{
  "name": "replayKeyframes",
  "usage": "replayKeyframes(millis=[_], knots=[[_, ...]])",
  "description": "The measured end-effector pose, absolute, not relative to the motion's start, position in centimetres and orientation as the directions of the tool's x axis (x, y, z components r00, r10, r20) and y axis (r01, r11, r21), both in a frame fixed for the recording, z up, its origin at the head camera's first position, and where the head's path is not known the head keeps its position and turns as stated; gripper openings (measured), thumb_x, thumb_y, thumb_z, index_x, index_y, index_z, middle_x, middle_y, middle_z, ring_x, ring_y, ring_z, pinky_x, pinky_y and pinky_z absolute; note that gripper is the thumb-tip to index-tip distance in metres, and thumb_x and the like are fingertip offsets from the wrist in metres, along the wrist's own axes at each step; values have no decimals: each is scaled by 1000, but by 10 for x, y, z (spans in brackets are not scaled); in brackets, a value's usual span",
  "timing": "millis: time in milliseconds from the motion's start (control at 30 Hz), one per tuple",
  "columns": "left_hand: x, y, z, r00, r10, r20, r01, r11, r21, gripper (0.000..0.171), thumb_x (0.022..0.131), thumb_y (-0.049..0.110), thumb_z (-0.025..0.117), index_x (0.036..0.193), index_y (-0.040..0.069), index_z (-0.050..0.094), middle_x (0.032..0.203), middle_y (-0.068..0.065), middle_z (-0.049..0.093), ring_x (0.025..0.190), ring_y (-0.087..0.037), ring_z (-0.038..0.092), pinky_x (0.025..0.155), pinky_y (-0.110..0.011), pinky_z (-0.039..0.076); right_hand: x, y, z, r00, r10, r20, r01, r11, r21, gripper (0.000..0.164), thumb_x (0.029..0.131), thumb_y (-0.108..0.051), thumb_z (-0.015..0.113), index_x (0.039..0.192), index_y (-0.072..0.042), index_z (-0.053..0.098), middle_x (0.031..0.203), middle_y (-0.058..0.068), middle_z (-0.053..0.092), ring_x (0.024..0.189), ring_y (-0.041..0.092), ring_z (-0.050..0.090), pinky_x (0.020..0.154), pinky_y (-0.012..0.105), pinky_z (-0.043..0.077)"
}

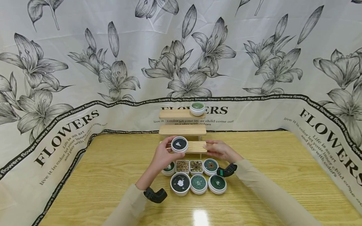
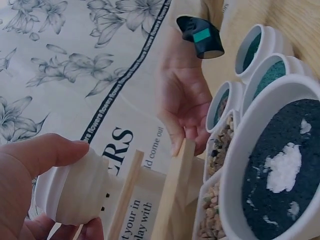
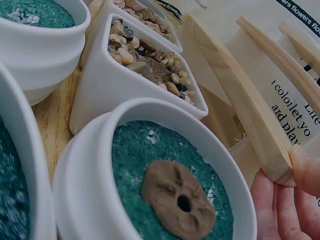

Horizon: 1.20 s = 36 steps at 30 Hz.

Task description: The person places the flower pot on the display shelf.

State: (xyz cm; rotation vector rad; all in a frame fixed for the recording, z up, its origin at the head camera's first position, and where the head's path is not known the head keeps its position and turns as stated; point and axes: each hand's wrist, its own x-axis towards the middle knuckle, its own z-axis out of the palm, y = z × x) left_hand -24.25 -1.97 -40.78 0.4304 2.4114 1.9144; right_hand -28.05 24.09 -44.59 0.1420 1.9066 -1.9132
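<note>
My left hand (image 1: 163, 154) grips a small round white pot (image 1: 179, 145) with dark filling and a white patch on top. In the left wrist view this pot (image 2: 82, 182) is held by its side, thumb on one side and fingers on the other. It overlaps the left part of the lowest shelf (image 1: 196, 146) of a three-tier wooden stand. At that shelf's right end, my right hand (image 1: 221, 149) pinches the wood between thumb and fingers, as the right wrist view also shows at the shelf corner (image 3: 280, 172).
A round pot with green filling (image 1: 197, 108) stands on the top shelf's right end. Before the stand sit two square pots of pebbles (image 1: 182, 166) and several round pots, among them a larger dark one (image 1: 180, 184). A flower-printed cloth (image 1: 127, 116) hangs behind the wooden table (image 1: 107, 175).
</note>
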Motion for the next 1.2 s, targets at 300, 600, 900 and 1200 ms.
replayKeyframes(millis=[300,600,900,1200], knots=[[-248,-13,-393,-967,202,156,197,202,959,72,67,7,82,133,3,52,118,-16,60,101,-24,58,89,-34,54,-281,242,-448,-903,-224,-367,364,55,-930,60,97,-3,50,148,9,21,110,9,56,81,4,61,79,19,56],[-255,-2,-385,-945,260,200,246,159,956,71,68,0,80,132,-2,50,119,-19,59,98,-22,61,86,-28,54,-281,242,-447,-901,-226,-370,370,42,-928,61,96,-3,50,148,9,21,102,4,59,80,4,61,78,18,56],[-262,6,-380,-930,295,220,260,107,960,70,68,-6,78,132,-5,49,123,-20,56,104,-24,62,90,-27,54,-280,244,-446,-902,-229,-366,368,37,-929,60,96,-4,52,147,10,23,100,1,60,80,3,61,77,18,56],[-268,9,-366,-954,252,164,214,189,958,71,67,1,82,132,1,52,120,-17,59,100,-23,59,86,-28,53,-280,241,-446,-904,-218,-368,369,38,-928,60,95,-4,52,147,10,24,99,2,59,80,3,61,78,19,56]])
